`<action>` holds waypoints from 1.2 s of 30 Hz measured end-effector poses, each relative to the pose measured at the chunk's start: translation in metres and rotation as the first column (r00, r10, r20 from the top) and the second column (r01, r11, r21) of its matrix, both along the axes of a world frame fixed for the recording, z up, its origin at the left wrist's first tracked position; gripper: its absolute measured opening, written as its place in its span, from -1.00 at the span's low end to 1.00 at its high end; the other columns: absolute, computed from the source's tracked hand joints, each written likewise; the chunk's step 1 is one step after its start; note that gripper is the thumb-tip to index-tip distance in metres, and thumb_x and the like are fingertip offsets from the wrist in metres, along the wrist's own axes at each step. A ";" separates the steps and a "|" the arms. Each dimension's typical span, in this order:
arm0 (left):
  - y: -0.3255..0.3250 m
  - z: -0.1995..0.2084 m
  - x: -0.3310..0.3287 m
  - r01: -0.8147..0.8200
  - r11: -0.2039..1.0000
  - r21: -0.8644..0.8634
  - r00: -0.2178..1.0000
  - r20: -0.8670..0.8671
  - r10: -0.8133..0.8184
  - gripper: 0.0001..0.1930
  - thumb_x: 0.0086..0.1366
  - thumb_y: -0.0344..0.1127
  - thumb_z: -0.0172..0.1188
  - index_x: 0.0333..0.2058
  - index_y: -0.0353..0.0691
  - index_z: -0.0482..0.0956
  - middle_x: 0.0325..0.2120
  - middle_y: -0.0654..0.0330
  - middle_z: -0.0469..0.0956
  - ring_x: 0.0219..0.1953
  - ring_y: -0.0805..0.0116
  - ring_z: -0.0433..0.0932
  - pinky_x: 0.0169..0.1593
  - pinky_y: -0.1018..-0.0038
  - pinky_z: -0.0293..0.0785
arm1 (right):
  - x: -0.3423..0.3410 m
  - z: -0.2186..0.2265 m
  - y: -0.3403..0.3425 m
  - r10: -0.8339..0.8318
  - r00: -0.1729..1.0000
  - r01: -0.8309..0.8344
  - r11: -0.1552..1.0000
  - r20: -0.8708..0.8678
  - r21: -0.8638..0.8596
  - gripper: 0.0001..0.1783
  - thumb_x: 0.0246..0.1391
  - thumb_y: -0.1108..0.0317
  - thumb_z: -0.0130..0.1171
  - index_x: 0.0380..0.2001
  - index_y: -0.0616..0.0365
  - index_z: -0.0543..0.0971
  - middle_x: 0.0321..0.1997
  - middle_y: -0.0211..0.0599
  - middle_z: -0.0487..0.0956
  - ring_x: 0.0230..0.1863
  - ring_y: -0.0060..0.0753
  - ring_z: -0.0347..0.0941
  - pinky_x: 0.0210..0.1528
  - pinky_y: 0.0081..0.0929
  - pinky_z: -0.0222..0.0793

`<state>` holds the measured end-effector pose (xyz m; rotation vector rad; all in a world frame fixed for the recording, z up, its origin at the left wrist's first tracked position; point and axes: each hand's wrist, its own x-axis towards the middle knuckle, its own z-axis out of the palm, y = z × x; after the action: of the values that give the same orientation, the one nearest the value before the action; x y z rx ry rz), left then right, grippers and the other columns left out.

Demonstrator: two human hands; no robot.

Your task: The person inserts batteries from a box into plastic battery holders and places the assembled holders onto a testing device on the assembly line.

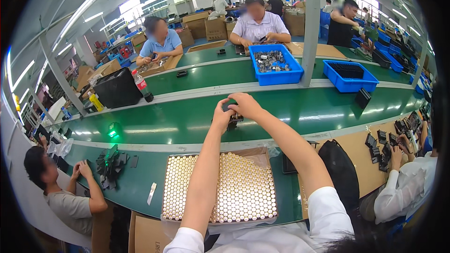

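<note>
Both my arms reach forward over a carton (275, 180) of upright, gold-topped cylindrical batteries (243, 187). Over the green conveyor belt (183, 124), my left hand (222, 114) and my right hand (246, 105) meet with curled fingers around a small dark plastic piece (228, 105). Most of that piece is hidden by my fingers, so its exact kind does not show. Just beneath my hands, a dark part with coppery bits (235, 121) shows; whether it is joined to the held piece I cannot tell.
A pile of black plastic parts (110, 166) lies left of the carton, by a co-worker. A black bag (336, 166) rests at right, near another worker's parts. Across the belt stand blue bins (276, 77), a metal post (309, 33), a cola bottle (142, 85) and a black case (117, 89).
</note>
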<state>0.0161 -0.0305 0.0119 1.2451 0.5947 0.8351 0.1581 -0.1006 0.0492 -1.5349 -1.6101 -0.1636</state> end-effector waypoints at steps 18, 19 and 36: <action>0.013 0.005 -0.016 -0.338 0.862 0.378 0.909 -0.106 0.402 -0.43 0.15 -0.47 0.24 0.19 -0.17 0.43 -0.03 -0.04 0.57 -0.07 0.10 0.58 -0.02 0.32 0.57 | -0.032 -0.034 0.038 -0.107 0.775 -0.014 0.982 -0.622 -0.187 -0.59 0.15 0.20 0.27 -0.03 0.25 0.70 -0.20 -0.09 0.76 -0.24 -0.18 0.68 -0.13 -0.35 0.59; 0.012 0.008 -0.019 -0.320 0.856 0.406 0.893 -0.172 0.416 -0.45 0.16 -0.43 0.24 0.18 -0.17 0.44 -0.04 -0.05 0.58 -0.06 0.07 0.58 -0.02 0.29 0.57 | -0.035 -0.041 0.040 -0.133 0.788 0.015 0.980 -0.601 -0.197 -0.60 0.14 0.22 0.25 -0.04 0.24 0.71 -0.21 -0.10 0.76 -0.25 -0.18 0.68 -0.14 -0.34 0.59; 0.001 0.012 -0.016 -0.086 0.162 0.983 0.368 -0.120 0.922 -0.59 0.15 -0.22 0.24 -0.02 -0.19 0.55 -0.11 0.01 0.52 -0.04 -0.03 0.36 0.11 0.11 0.25 | -0.044 0.058 -0.113 0.210 0.977 -0.195 0.781 -0.044 -0.593 -0.68 -0.07 0.47 0.05 -0.31 0.20 0.76 -0.33 -0.18 0.76 -0.35 -0.07 0.66 -0.22 -0.25 0.58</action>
<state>0.0001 -0.0291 0.0237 2.5587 1.5934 1.4163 0.1144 -0.2132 0.1076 -1.7974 -1.9461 0.4983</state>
